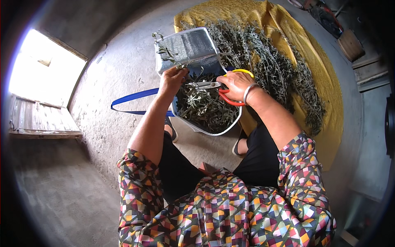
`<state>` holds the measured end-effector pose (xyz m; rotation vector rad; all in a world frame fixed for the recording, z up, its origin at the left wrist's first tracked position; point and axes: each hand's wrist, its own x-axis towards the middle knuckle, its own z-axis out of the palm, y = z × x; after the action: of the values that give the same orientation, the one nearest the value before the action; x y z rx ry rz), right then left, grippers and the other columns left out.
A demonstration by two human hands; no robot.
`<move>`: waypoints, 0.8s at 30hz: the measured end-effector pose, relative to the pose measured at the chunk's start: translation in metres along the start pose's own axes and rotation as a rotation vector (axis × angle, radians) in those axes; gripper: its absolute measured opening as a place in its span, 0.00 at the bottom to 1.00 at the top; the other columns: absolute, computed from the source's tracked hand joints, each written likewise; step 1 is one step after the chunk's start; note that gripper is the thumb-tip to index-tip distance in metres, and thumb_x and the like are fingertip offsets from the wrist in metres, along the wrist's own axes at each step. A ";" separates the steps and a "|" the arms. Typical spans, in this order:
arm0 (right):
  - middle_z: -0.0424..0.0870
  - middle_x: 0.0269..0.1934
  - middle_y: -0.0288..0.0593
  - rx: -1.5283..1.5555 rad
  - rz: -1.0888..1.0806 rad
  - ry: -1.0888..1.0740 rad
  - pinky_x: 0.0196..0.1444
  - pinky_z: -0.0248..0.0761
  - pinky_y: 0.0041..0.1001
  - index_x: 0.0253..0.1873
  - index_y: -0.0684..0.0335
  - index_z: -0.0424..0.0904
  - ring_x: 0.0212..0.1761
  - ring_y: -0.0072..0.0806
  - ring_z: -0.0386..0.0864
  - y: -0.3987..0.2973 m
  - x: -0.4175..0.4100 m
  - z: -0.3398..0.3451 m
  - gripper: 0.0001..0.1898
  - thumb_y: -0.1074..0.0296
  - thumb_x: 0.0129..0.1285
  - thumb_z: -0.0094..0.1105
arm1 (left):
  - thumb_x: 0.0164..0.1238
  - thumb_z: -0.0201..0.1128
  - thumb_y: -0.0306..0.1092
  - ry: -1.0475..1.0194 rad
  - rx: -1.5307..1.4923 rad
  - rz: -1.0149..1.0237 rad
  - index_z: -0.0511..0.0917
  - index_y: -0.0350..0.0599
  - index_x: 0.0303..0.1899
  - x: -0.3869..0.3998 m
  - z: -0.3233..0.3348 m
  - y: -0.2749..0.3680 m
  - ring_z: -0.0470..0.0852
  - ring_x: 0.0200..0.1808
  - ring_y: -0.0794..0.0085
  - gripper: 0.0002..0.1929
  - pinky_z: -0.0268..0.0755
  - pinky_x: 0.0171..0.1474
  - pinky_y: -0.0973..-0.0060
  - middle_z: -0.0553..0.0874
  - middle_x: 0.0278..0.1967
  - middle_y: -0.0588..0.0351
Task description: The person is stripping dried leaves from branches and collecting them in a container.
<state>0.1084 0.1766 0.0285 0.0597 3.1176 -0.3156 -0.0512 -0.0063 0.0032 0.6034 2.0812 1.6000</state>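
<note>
My left hand pinches a leafy dried herb stalk, whose upper end sticks up past the raised lid. In my right hand is a pair of scissors with one yellow and one red handle loop. Its metal blades point left, over the bag's opening and close to my left hand; whether they touch the stalk cannot be told. Below both hands stands an insulated bag with white-trimmed edges and its silver-lined lid folded back. Cut grey-green herb leaves fill much of it.
Bundles of dried herb stalks lie on a yellow cloth to the right. The bag's blue strap loops out leftward over the concrete floor. A bright opening is at far left, and a wooden object at upper right.
</note>
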 end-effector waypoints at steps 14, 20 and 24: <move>0.81 0.34 0.51 -0.038 0.069 -0.128 0.43 0.73 0.39 0.40 0.56 0.80 0.41 0.45 0.79 -0.013 -0.005 -0.013 0.14 0.57 0.48 0.59 | 0.59 0.60 0.43 0.019 -0.061 -0.037 0.79 0.43 0.37 -0.001 -0.007 0.003 0.76 0.32 0.79 0.13 0.68 0.34 0.78 0.80 0.30 0.61; 0.81 0.35 0.50 -0.050 0.080 -0.160 0.44 0.72 0.39 0.40 0.55 0.80 0.41 0.45 0.79 -0.011 -0.006 -0.013 0.14 0.58 0.49 0.59 | 0.58 0.60 0.42 0.052 -0.068 -0.037 0.79 0.44 0.38 0.003 -0.009 -0.001 0.76 0.33 0.79 0.12 0.67 0.35 0.78 0.81 0.31 0.62; 0.81 0.36 0.50 -0.023 0.138 -0.168 0.45 0.72 0.40 0.41 0.54 0.80 0.41 0.45 0.79 -0.011 -0.006 -0.015 0.14 0.57 0.50 0.58 | 0.58 0.60 0.41 0.056 -0.137 -0.018 0.79 0.45 0.38 0.004 -0.013 -0.001 0.75 0.33 0.80 0.12 0.67 0.36 0.79 0.81 0.30 0.63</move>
<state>0.1144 0.1688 0.0452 0.2346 2.9314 -0.2669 -0.0618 -0.0139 0.0048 0.4969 1.9903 1.7511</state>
